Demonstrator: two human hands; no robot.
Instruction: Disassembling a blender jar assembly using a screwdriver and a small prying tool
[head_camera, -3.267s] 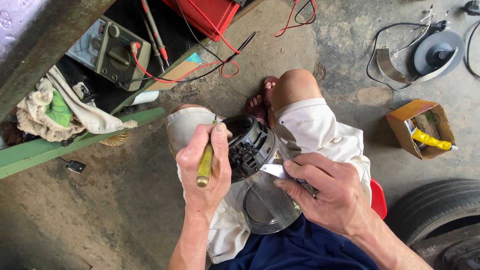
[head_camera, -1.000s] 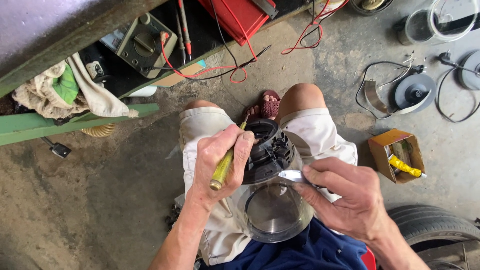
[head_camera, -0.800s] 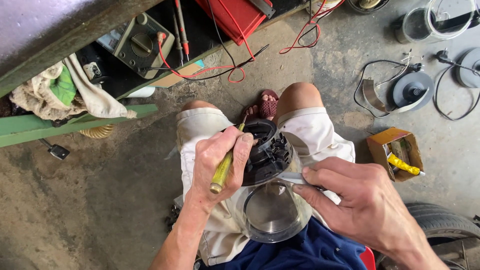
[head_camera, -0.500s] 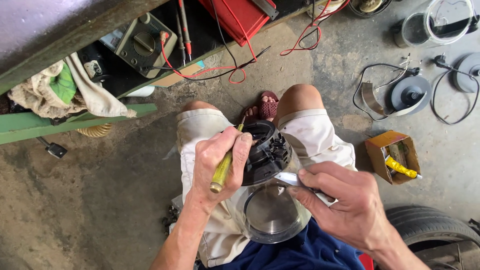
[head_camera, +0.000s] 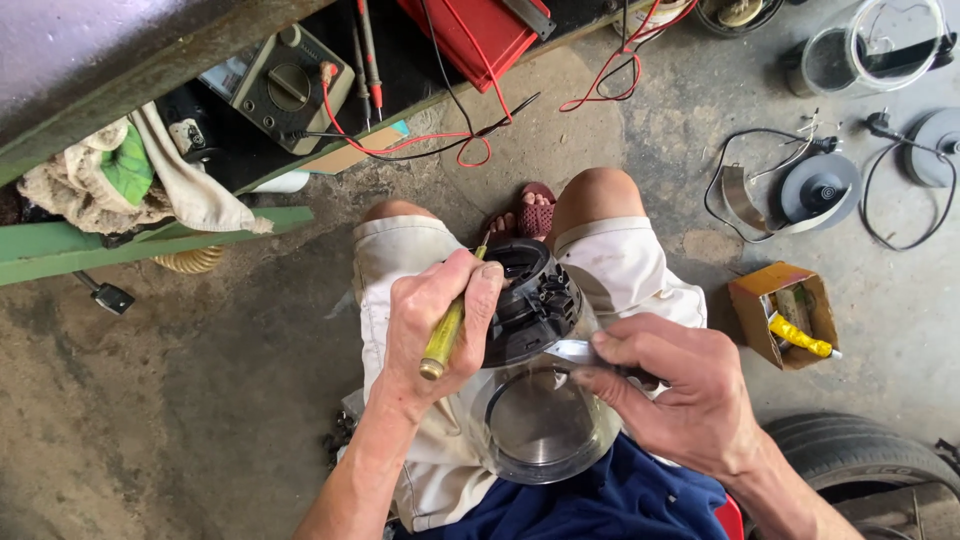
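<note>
Head view is showing the left hand closing around a yellow-handled screwdriver and pressing against the black base of a glass kettle, which is lying across the person's lap. Right hand is pinching a flat metal blade against the kettle. Beside the right knee, a small cardboard box is standing on the concrete floor.
</note>
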